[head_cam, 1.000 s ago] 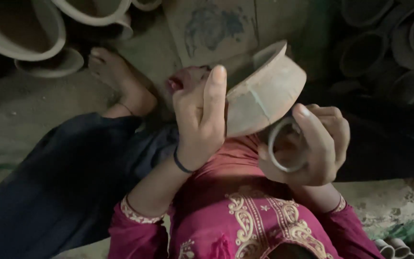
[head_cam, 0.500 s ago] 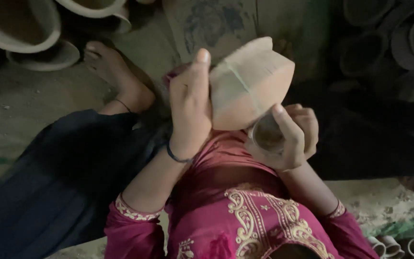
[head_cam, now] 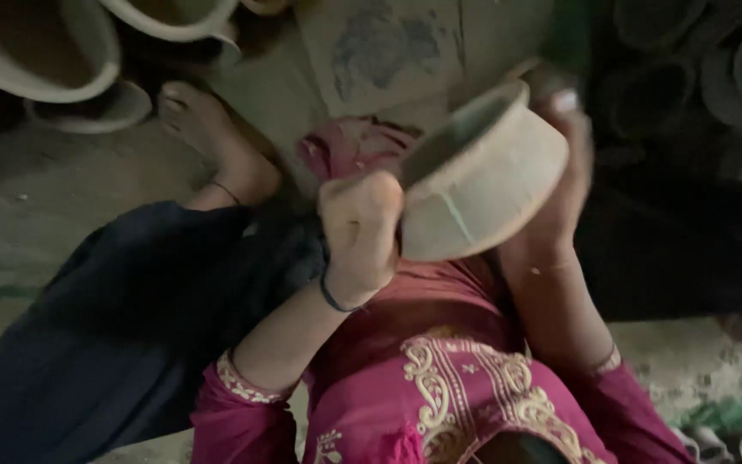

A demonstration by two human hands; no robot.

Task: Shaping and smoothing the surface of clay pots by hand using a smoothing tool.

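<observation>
A pale, round unfired clay bowl (head_cam: 483, 176) is held above the lap between both hands. The left hand (head_cam: 360, 230) grips its near-left rim, fingers curled. The right hand (head_cam: 564, 185) cups its far-right wall, fingers wrapped around. The bowl is tipped, its mouth facing up and left.

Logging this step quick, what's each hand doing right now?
Left hand: closed on the near side of the clay bowl.
Right hand: holding the bowl's far side, fingers over the rim.
</observation>
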